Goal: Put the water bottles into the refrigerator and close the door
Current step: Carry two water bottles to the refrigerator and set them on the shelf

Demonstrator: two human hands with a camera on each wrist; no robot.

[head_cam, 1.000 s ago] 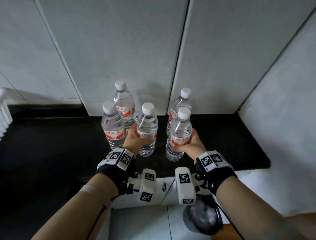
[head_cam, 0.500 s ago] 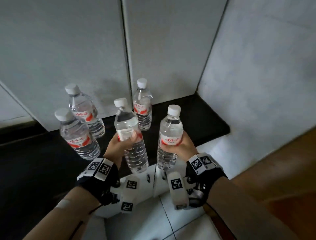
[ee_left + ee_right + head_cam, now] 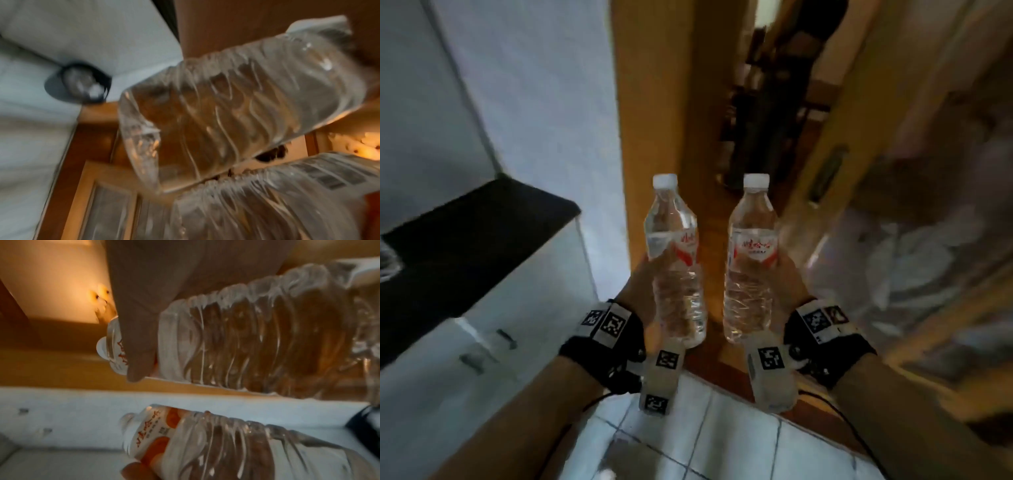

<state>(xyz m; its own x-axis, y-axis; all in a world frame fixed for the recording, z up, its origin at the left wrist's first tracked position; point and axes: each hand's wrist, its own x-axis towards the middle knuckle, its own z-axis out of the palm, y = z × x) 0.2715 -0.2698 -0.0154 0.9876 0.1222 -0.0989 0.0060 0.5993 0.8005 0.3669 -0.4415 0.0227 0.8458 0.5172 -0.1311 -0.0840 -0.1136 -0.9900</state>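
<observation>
Two clear water bottles with white caps and red-and-white labels are held upright, side by side, in front of me. My left hand (image 3: 641,286) grips the left bottle (image 3: 674,260) round its middle, and my right hand (image 3: 789,279) grips the right bottle (image 3: 751,257) the same way. In the left wrist view the left bottle (image 3: 236,113) fills the frame, with the other bottle (image 3: 267,203) below it. In the right wrist view a finger (image 3: 139,337) wraps the right bottle (image 3: 257,340); the left bottle (image 3: 205,443) lies beneath. No refrigerator is in view.
A black counter (image 3: 465,240) on a white cabinet (image 3: 482,342) stands at the left, with a sliver of another bottle (image 3: 387,262) at its far edge. A wooden door frame (image 3: 654,102) and a dark doorway (image 3: 774,85) lie ahead. White tile floor (image 3: 688,445) is underfoot.
Both hands have lifted their bottles off the counter and carried them to the right. My view has swung from the counter and wall to the doorway; the other bottles stayed behind.
</observation>
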